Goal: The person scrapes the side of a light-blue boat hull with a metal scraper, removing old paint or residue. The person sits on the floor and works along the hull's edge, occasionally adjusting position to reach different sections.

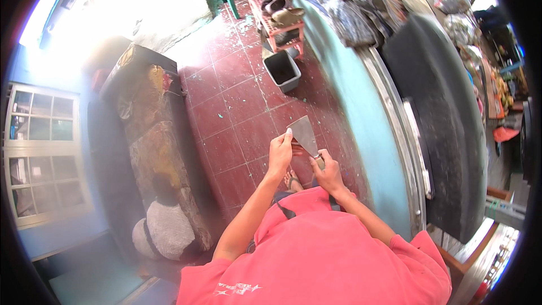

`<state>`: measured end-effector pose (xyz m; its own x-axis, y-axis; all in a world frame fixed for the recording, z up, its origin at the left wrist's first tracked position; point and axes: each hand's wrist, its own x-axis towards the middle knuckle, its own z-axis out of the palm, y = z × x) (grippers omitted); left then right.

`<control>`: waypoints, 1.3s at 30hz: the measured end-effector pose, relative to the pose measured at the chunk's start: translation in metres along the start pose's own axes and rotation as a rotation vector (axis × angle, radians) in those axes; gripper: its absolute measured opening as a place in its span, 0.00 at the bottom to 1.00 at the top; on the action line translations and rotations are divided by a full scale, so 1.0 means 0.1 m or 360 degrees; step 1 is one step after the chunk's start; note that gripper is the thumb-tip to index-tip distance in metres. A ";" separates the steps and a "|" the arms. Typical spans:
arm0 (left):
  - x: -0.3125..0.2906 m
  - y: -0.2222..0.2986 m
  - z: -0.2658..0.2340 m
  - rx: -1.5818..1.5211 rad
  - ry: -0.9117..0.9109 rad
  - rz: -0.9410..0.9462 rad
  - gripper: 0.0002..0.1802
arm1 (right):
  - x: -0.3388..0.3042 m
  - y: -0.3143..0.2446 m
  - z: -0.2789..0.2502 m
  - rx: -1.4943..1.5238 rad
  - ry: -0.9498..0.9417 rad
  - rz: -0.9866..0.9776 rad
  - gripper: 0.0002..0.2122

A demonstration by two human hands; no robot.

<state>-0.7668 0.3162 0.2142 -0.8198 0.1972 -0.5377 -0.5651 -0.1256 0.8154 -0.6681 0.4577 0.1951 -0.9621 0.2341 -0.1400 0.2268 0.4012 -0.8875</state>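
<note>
In front of my body, above the red tiled floor, I hold a putty knife [305, 134] with a broad, flat metal blade. Its handle sits in my right hand [327, 170], the fingers wrapped round it. My left hand [280, 151] pinches the left corner of the blade, thumb on the upper face and fingers partly hidden beneath. The blade points away from me, tilted slightly left.
Ahead stands a grey bin [282, 72] beside a pink shoe rack [272, 28]. A worn sofa [161, 147] lines the left side; a low turquoise wall [361, 107] runs along the right, with a black cushion [435, 124] beyond. Pale chips dot the tiles [231, 96].
</note>
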 end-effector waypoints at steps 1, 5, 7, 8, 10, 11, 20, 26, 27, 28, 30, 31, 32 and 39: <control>0.21 0.04 -0.15 0.0077 0.0022 -0.0034 0.18 | 0.22 0.04 0.10 -0.0060 -0.0007 0.0077 0.10; 1.09 0.23 -0.73 0.0313 0.0039 -0.0162 0.15 | 1.17 0.12 0.31 -0.0205 -0.0061 0.0433 0.14; 1.61 0.23 -1.05 0.0340 -0.0007 -0.0196 0.15 | 1.61 0.39 0.37 -0.0438 -0.0078 0.0503 0.16; 1.85 0.24 -1.22 0.0411 -0.0022 -0.0290 0.14 | 1.82 0.58 0.41 -0.0412 -0.0089 0.0594 0.16; 2.21 0.43 -1.50 0.0433 0.0080 -0.0486 0.14 | 2.22 0.79 0.54 -0.0360 -0.0118 0.0773 0.18; 2.36 0.54 -1.65 0.0442 0.0136 -0.0586 0.14 | 2.46 0.78 0.60 -0.0304 -0.0193 0.0910 0.18; 3.72 1.79 -3.19 0.1045 0.0643 -0.0288 0.14 | 5.10 -0.23 1.92 -0.1001 -0.0761 0.0771 0.17; 4.76 2.00 -4.34 0.1856 0.0470 -0.0719 0.36 | 6.41 0.00 3.29 -0.0848 -0.0798 0.0641 0.15; 4.94 2.30 -4.34 0.1862 0.0732 -0.0739 0.38 | 6.61 -0.25 3.48 -0.0989 -0.0735 0.0638 0.15; 5.17 2.48 -4.59 0.1831 0.0573 -0.0689 0.40 | 6.76 -0.36 3.66 -0.1049 -0.0695 0.0772 0.16; 5.59 2.73 -5.08 0.1574 0.0395 -0.0631 0.45 | 7.11 -0.41 4.08 -0.1156 -0.0681 0.1033 0.17; 5.73 2.77 -5.25 0.1564 0.0375 -0.0615 0.46 | 7.32 -0.43 4.29 -0.1129 -0.0631 0.1157 0.17; 5.81 2.79 -5.40 0.1552 0.0352 -0.0603 0.47 | 7.49 -0.38 4.47 -0.1115 -0.0600 0.1145 0.17; 6.49 3.11 -5.67 0.2005 0.0210 -0.0828 0.51 | 8.43 0.71 5.38 -0.1218 -0.0157 0.0888 0.15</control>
<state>-1.5275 -0.1465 -0.0032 -0.5834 -0.1529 -0.7976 -0.3995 0.9091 0.1179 -1.5447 0.2074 -0.2220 -0.6857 0.5052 -0.5241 0.6612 0.7333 -0.1582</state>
